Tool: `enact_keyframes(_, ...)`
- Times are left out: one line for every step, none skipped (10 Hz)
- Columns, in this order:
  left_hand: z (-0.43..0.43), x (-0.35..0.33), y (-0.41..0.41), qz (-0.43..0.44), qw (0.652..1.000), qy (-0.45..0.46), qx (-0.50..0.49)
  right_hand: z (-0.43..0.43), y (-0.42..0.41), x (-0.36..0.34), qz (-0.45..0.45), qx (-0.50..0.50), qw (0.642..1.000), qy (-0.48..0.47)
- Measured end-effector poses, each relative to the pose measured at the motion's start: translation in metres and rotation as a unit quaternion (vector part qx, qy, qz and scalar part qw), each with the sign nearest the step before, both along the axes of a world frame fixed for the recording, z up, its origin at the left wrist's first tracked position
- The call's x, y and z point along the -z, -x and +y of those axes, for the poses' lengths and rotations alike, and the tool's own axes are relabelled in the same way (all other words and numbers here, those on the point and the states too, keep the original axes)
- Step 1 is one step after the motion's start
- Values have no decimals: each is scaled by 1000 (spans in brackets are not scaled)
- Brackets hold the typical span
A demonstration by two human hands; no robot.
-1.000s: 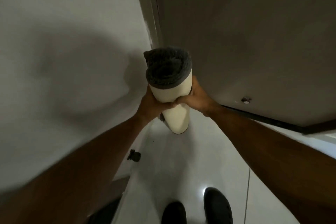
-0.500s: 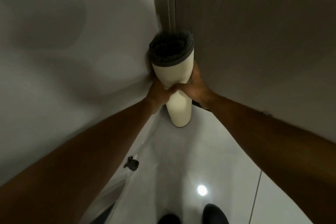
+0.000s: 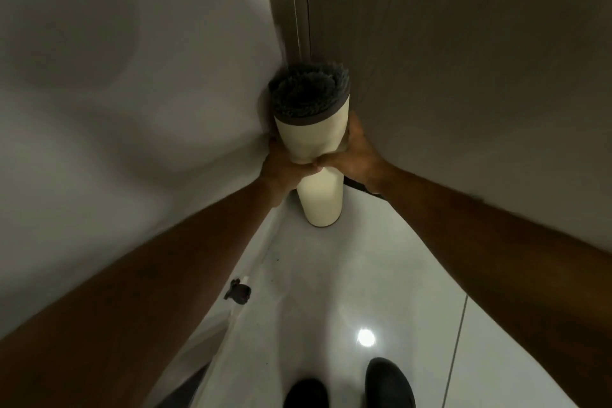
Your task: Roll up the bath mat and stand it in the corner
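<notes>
Standing: the rolled bath mat is upright in the corner, its lower end on the floor.
Wall: a pale grey wall fills the left side and carries soft shadows.
Door: a darker brown panel fills the right side and meets the wall at a vertical frame strip right behind the roll.
Floor: glossy white tile with one bright round light reflection and a thin grout line on the right.
Bath mat detail: cream backing faces outward; dark grey pile shows in a spiral at the top end, rimmed by a grey edge band.
Left hand: the left hand is wrapped around the left side of the roll at about mid-height, thumb across the front.
Right hand: the right hand is wrapped around the right side at the same height, and its thumb tip meets the left thumb on the front of the roll.
Shoes: two dark shoe tips at the bottom edge, well apart from the roll.
Small object: a black fitting at the base of the left wall; I cannot tell what it is.
</notes>
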State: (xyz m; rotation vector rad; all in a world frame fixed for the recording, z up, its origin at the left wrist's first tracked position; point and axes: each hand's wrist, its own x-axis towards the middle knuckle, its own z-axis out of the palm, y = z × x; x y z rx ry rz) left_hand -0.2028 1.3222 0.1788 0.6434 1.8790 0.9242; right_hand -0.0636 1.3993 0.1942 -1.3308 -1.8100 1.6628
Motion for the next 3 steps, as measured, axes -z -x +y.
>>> enact_keyframes(-5,-7,-6,-1,1000,12,-2,-7,-4,-5,-17,3,1000,-1)
enact_keyframes(-5,0,-5,0,1000,13,-2,-12,-9,-6,-29,7,999,11)
enact_keyframes(-6,-2,-8,1,999,36,-10,-15,-13,-7,-46,2,999,-4)
